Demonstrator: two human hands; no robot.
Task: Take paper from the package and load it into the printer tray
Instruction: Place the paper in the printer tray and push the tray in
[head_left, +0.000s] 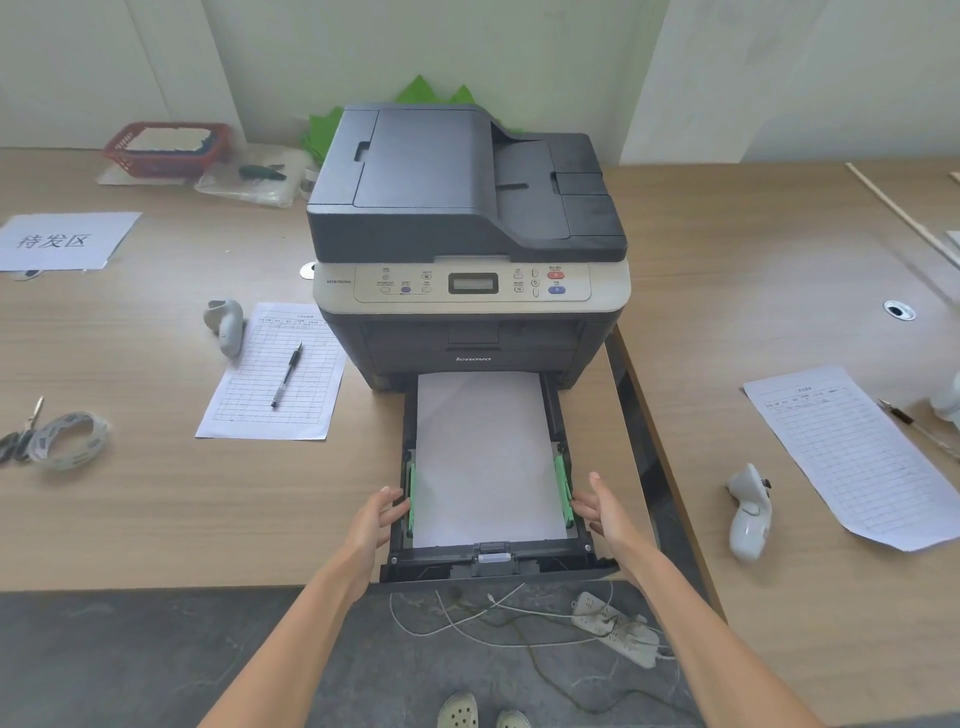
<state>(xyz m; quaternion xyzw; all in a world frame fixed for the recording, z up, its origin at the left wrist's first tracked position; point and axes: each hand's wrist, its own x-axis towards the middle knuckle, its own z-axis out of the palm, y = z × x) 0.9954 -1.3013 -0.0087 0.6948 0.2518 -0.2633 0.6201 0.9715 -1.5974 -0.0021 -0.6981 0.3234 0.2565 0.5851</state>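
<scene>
White paper lies flat in pulled-out tray, lower centre; light, floppy. Left hand, right hand flank tray sides, grip wide, holding nothing; best pushed by stiff front.

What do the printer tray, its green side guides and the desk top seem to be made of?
Printer tray: apparently moulded black plastic, semi-matte, with ribs and clips along its front edge.
Green side guides: probably plastic too, bright and smooth.
Desk top: looks like wood-grain laminate, matte, with an even printed grain; solid wood cannot be ruled out.
</scene>
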